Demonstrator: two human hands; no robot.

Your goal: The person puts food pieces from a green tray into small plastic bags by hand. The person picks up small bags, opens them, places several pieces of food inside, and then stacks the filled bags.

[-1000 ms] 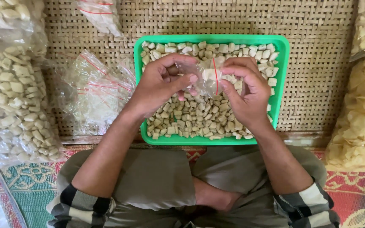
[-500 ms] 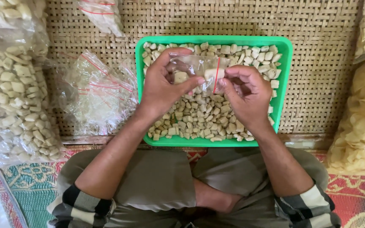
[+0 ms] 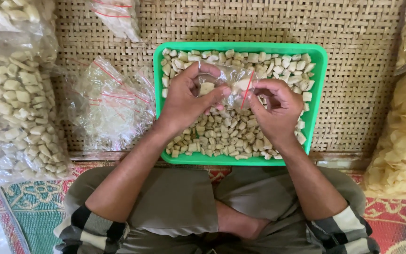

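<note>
Under both hands lies a green tray (image 3: 318, 84) full of pale cracker pieces (image 3: 222, 134), resting on a woven mat (image 3: 353, 37). Above it, the left hand (image 3: 186, 101) and right hand (image 3: 278, 110) pinch a small clear plastic bag (image 3: 233, 84) between them, fingers curled closed on its edges. A few pieces sit inside the bag, between the fingertips.

Clear red-striped bag (image 3: 229, 84) held; bags (image 3: 104, 106) left.
</note>
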